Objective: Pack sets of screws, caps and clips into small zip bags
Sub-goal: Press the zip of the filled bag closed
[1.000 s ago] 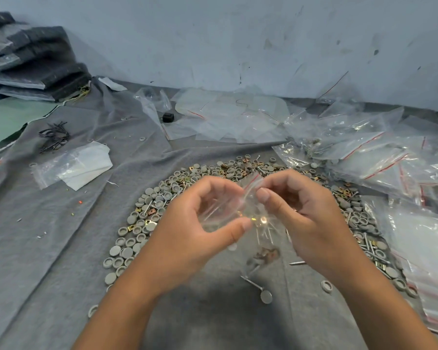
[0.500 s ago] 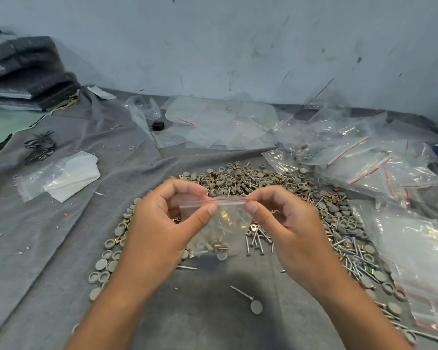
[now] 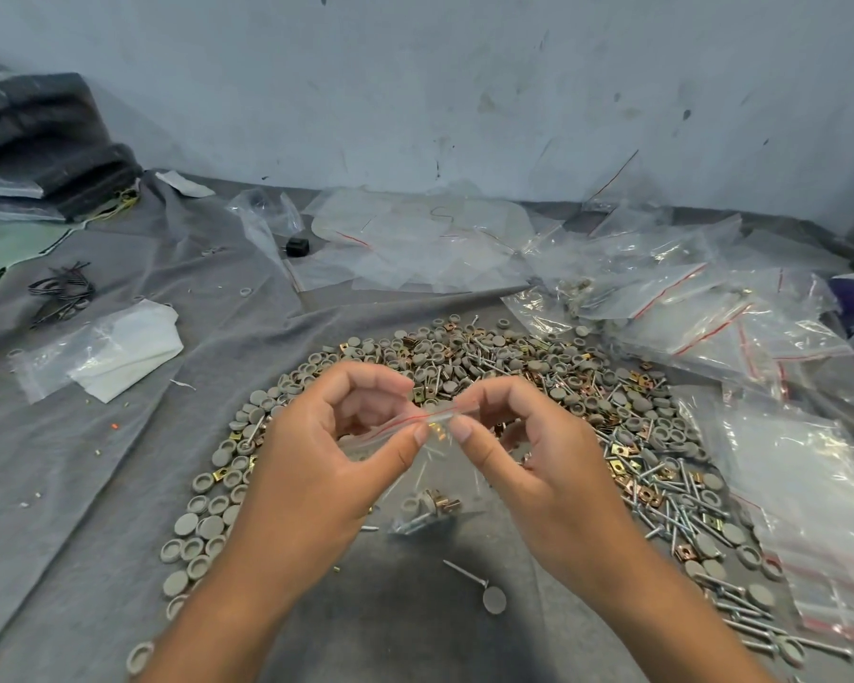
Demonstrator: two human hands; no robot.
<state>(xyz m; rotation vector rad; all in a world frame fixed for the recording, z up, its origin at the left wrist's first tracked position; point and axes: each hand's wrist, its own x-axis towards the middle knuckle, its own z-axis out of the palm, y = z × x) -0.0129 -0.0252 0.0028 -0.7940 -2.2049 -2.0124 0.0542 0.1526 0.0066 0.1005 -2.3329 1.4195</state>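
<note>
A small clear zip bag [image 3: 427,478] with a red seal line hangs upright between my hands above the grey cloth [image 3: 119,485]. Screws, a grey cap and brass clips lie in its bottom. My left hand [image 3: 316,465] pinches the bag's top edge with thumb and fingers. My right hand [image 3: 528,460] pinches the same edge right beside it, thumb tips almost touching. Behind and around the hands a curved heap of grey caps [image 3: 208,529], brass clips [image 3: 647,495] and screws [image 3: 681,520] covers the cloth.
Filled and unfilled zip bags [image 3: 686,308] pile up at the right and back. A folded white bag [image 3: 104,352] and black ties [image 3: 60,293] lie at the left. One loose screw and cap [image 3: 484,586] lie near me. A wall stands behind.
The bag has turned upright with its contents settled at the bottom. My thumbs have slid together along the red seal line towards its middle.
</note>
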